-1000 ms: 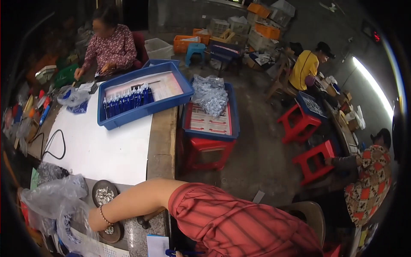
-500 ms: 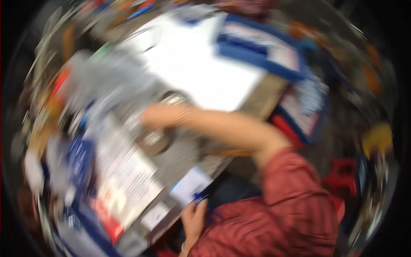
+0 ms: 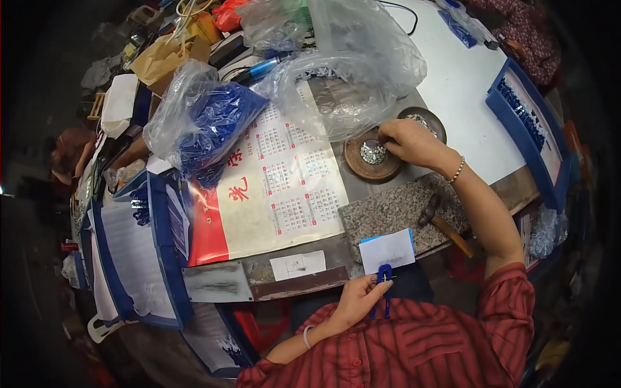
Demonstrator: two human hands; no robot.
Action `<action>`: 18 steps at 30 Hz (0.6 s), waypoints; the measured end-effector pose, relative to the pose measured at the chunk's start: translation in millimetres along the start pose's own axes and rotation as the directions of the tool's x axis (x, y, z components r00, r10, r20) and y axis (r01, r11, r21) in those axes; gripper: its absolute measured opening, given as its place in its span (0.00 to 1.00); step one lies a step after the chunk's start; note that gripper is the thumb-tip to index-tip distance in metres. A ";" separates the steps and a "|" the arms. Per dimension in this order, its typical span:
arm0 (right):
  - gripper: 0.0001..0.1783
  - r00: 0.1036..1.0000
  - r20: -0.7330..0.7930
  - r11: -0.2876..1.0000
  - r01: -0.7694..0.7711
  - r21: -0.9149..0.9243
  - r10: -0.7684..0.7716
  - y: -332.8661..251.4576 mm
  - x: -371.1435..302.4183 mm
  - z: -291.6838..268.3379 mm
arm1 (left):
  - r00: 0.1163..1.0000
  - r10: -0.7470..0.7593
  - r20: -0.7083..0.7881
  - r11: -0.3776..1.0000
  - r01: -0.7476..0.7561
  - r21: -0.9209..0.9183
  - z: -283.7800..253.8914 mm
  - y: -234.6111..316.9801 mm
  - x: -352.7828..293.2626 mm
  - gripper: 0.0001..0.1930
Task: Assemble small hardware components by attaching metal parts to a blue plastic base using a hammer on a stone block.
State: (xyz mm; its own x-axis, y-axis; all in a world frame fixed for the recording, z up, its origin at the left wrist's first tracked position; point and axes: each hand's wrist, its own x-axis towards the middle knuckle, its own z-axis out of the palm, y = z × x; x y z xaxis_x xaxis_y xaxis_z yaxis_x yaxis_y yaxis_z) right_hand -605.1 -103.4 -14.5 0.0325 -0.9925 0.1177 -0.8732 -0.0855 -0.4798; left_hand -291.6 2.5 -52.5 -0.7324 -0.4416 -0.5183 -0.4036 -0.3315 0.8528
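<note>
My left hand (image 3: 357, 302), at the table's front edge, pinches a folded blue cord (image 3: 385, 273) with a thin metal piece across it. Its loop overlaps a white card (image 3: 387, 251) with a blue edge. My right hand (image 3: 414, 143) reaches over a round wooden dish (image 3: 352, 161) holding a pile of small silver metal pieces (image 3: 372, 152). The fingers are curled together at the pile; what they hold, if anything, is hidden. Behind that hand, a second dark round dish (image 3: 440, 126) also contains silver pieces.
A hammer (image 3: 429, 210) lies on a speckled stone slab (image 3: 369, 216). A printed calendar sheet (image 3: 291, 220) spreads across the table under a bag of blue cords (image 3: 220, 116). Clear plastic bags (image 3: 369, 58) lie behind the dishes. Blue trays (image 3: 171, 258) stand left, another blue tray (image 3: 556, 184) right.
The view has swung round and sharpened from blur. My right hand stays by the wooden dishes, and my left still holds the blue cord by the card.
</note>
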 end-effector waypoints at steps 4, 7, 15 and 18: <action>0.08 0.997 0.045 0.993 -0.065 -0.102 0.070 4.9 8.2 6.2 | 1.000 0.031 -0.004 0.999 -0.031 -0.018 1.5 -3.8 2.8 0.12; 0.08 0.991 0.061 0.978 -0.103 -0.184 0.116 4.2 13.7 14.1 | 0.999 0.036 -0.002 0.999 -0.036 -0.030 1.7 -1.8 2.6 0.12; 0.09 0.954 0.219 0.927 -0.116 -0.356 0.203 -9.7 32.1 13.8 | 0.994 0.087 -0.066 0.995 -0.090 -0.038 5.9 -6.5 1.0 0.15; 0.10 0.937 0.284 0.912 -0.077 -0.404 0.205 -8.7 29.6 10.6 | 0.999 0.049 -0.008 0.999 -0.049 0.014 4.7 -4.3 1.8 0.14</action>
State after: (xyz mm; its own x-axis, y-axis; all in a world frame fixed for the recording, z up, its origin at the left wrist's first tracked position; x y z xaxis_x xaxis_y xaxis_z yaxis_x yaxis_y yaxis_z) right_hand -591.4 -133.0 -16.0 -0.0100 -0.9720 -0.2350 -0.9949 0.0332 -0.0951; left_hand -293.8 7.0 -56.9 -0.7466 -0.4640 -0.4767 -0.3752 -0.2980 0.8777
